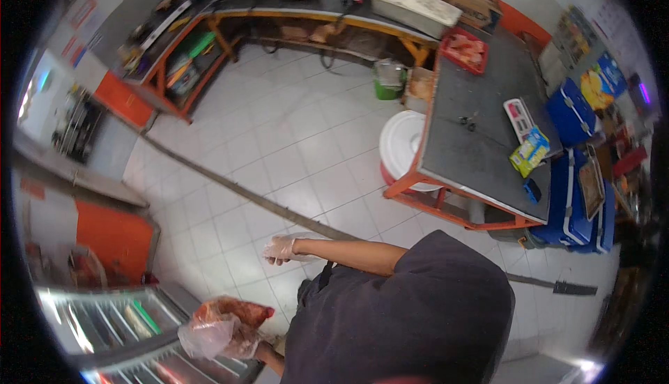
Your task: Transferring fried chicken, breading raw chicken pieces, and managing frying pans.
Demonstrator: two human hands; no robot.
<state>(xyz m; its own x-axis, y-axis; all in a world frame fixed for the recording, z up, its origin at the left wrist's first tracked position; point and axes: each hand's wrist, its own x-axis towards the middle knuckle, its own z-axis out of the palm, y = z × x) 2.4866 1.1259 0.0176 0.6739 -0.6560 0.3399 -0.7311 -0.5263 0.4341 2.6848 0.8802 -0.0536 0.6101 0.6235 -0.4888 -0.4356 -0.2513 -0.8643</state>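
Note:
My left hand (243,339), in a clear plastic glove, grips a large reddish piece of raw meat (235,311) with thin plastic film or a bag around it, low in the view. The exact cut cannot be told. Just below and left of it is a glass-fronted display fridge (110,316) with lit shelves. My right hand (279,249), also in a loose clear glove, is held out over the tiled floor. Its fingers are partly curled, and no object can be made out in it.
A grey-topped table (470,138) with an orange frame carries a red tray of raw meat (464,50), scissors (468,121) and packets. Under its edge stands a white-lidded tub (402,141). Blue coolers (569,201) stand behind. A long counter (334,15) holds pots. A dark strip (235,188) crosses the floor.

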